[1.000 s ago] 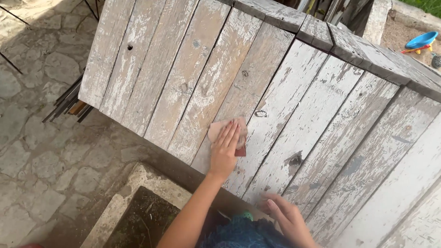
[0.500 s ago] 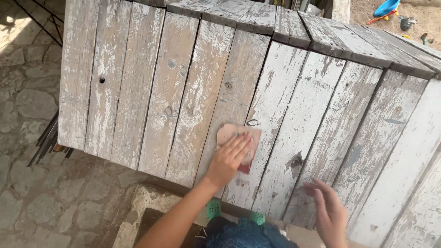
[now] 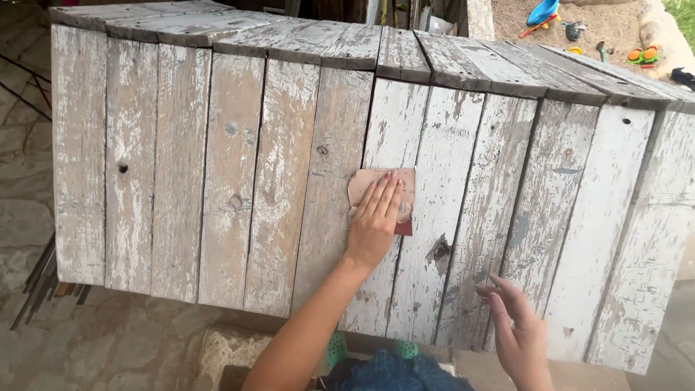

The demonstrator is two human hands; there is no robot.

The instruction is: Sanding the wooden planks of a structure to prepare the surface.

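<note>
A weathered wooden panel (image 3: 239,181) of vertical planks with flaking white paint fills the view. My left hand (image 3: 373,221) lies flat with fingers together on a tan sheet of sandpaper (image 3: 362,182), pressing it against a middle plank; a dark red corner of the sheet shows under the hand. My right hand (image 3: 515,334) is at the lower right with fingers apart, its fingertips by the planks near the panel's bottom edge, and it holds nothing.
Stone paving (image 3: 29,217) lies to the left, with thin dark metal rods (image 3: 36,282) by the panel's lower left corner. Colourful toys (image 3: 543,13) sit on sand at the top right. Blue jeans (image 3: 394,373) and green shoes (image 3: 334,349) show at the bottom.
The view has swung so the panel now looks upright and closer. My left hand has stayed on the sandpaper and slid a little up the plank. My right hand moved rightward.
</note>
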